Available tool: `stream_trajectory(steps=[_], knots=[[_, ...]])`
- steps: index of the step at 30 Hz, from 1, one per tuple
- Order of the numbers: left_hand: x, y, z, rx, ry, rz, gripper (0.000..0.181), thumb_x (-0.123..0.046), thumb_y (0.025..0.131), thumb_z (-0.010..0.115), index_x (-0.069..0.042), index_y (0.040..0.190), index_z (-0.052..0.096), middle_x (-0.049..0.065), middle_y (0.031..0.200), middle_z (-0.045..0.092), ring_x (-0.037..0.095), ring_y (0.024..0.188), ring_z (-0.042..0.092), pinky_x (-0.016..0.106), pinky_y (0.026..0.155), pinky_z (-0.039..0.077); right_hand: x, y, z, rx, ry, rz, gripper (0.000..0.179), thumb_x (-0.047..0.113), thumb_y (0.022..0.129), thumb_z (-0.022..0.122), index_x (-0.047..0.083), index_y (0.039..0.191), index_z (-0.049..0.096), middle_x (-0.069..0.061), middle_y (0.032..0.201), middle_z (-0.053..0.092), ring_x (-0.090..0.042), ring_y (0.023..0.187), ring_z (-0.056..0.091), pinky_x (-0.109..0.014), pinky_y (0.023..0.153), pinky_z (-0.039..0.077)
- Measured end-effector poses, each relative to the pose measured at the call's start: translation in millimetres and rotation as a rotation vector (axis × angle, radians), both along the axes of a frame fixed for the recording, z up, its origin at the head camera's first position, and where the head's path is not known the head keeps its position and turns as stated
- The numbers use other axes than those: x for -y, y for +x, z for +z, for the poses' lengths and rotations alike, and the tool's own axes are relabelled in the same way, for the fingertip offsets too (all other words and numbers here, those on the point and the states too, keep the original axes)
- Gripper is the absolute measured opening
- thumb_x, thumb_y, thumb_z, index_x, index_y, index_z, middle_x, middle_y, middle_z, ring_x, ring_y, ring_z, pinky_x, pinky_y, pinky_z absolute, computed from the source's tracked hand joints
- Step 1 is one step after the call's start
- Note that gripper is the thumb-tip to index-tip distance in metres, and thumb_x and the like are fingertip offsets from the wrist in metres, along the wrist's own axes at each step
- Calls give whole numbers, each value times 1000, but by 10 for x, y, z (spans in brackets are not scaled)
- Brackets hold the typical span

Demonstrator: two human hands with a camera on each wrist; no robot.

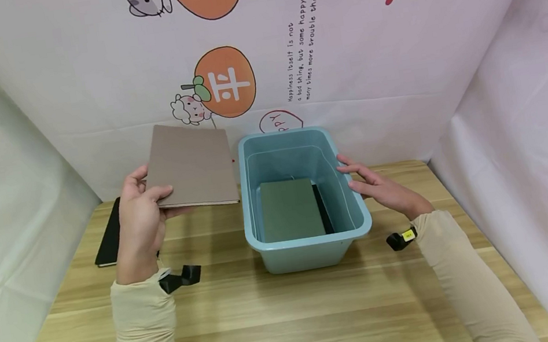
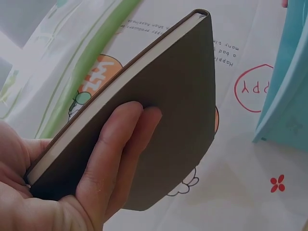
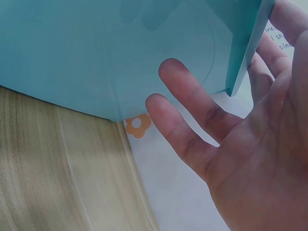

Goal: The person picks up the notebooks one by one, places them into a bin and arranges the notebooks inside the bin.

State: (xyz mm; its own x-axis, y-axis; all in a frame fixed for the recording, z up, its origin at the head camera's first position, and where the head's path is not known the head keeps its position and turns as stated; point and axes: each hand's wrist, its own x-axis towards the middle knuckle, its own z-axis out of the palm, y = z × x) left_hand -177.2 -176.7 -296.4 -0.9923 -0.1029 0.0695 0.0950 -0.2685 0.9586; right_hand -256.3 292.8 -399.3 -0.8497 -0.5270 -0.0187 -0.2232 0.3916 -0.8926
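Observation:
My left hand (image 1: pixel 141 225) holds a taupe hardcover notebook (image 1: pixel 191 162) in the air, left of a blue plastic bin (image 1: pixel 310 242). Its thumb lies on the front cover, while in the left wrist view the fingers (image 2: pixel 113 149) press the dark-looking back cover. At the bin's right rim, my right hand (image 1: pixel 384 190) rests with its fingers extended; two of them stretch along the outer wall in the right wrist view. Inside the bin lies a green notebook (image 1: pixel 291 209), with a black item (image 1: pixel 322 208) showing beside its right edge.
A black notebook (image 1: pixel 109 238) lies on the wooden table (image 1: pixel 274 323) at the left, partly behind my left forearm. White printed cloth (image 1: pixel 351 43) hangs behind the table and along both sides. Each wrist carries a black strap (image 1: pixel 181 278).

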Motion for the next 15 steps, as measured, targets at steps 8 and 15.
stream_trajectory(steps=[8,15], knots=[[-85,11,119,40,-15,-16,51,8,101,40,-8,146,23,5,122,43,13,90,71,37,67,64,2,-3,0,-2,1,2,48,34,110,46,26,156,36,28,169,4,-25,162,1,-65,117,29],[-160,-3,159,40,-72,-54,54,6,103,37,-6,153,19,4,122,40,12,94,70,36,71,64,-12,-3,-6,4,10,-3,47,35,110,46,28,156,37,29,169,4,-25,162,1,-65,118,28]])
